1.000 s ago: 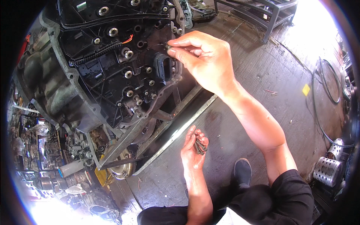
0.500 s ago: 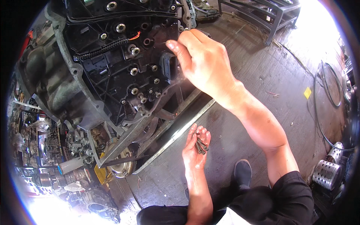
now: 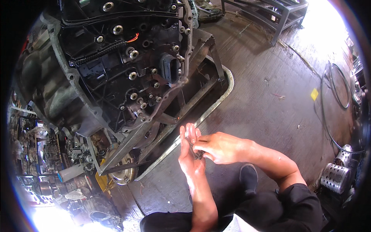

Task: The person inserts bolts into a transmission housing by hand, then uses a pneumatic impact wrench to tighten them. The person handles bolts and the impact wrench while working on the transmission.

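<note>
My left hand (image 3: 190,156) is cupped with its palm up around several small dark bolts (image 3: 198,155), now mostly covered by fingers. From the right, my right hand (image 3: 220,149) reaches into that palm, its thumb and fingertips pinched on a bolt (image 3: 202,140) among them. Beyond my hands, at upper left, stands a gearbox housing (image 3: 46,81) with its open side toward me. A black valve body plate (image 3: 104,75) sits inside, set with several shiny round bolt heads, a ribbed cable and an oval connector (image 3: 167,68).
An angled metal stand (image 3: 129,145) carries the housing over a metal-rimmed tray (image 3: 228,87). Used machine parts (image 3: 50,154) crowd the left side. On the right lie a black hose (image 3: 340,87) and perforated metal drums (image 3: 336,178). A dark metal rack (image 3: 284,19) stands at the back.
My right hand has come down from the gearbox plate to my left palm, where its fingers now touch the bolts. My left hand has shifted slightly left. The view has moved a little.
</note>
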A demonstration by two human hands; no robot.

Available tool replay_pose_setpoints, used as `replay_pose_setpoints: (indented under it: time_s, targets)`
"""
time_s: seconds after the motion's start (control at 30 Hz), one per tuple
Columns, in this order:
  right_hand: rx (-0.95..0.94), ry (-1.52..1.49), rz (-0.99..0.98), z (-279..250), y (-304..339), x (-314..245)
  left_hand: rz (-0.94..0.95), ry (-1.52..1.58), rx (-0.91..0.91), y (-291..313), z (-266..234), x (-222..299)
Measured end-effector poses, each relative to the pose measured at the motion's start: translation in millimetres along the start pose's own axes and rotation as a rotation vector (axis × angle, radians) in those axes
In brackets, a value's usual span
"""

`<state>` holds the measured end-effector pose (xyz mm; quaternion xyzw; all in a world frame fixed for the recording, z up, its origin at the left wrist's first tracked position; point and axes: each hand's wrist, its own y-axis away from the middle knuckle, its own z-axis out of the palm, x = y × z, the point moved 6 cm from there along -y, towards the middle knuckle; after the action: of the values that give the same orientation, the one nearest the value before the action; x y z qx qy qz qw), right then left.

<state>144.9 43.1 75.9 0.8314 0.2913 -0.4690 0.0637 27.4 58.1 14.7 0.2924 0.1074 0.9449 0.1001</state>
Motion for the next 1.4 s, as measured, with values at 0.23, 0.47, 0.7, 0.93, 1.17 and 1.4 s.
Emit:
replay_pose_setpoints:
  time_s: [0.23,0.47,0.7,0.93,1.17,1.4]
  targets:
    - [0.450,-0.127,-0.160,-75.1,-2.4,-31.4,-0.062,0.085,0.126,-2.8,-29.4,5.4]
    - [0.995,-0.216,-0.474,-169.8,-8.2,-77.5,-0.373,0.213,0.321,1.1,-47.7,-31.4]
    - [1.018,-0.313,-0.457,-175.5,-39.1,-65.3,-0.439,0.223,0.192,0.1,-57.6,-39.6]
    - [1.019,-0.091,-0.336,-176.1,-51.9,-74.5,-0.366,0.111,0.177,1.3,-41.8,-35.6]
    - [1.214,0.338,-0.550,-187.1,-67.6,-89.4,-0.295,-0.019,0.150,2.1,-27.7,-29.2]
    - [1.286,0.441,-0.585,-184.4,-75.7,-88.4,-0.287,-0.022,0.124,2.5,-28.4,-27.0]
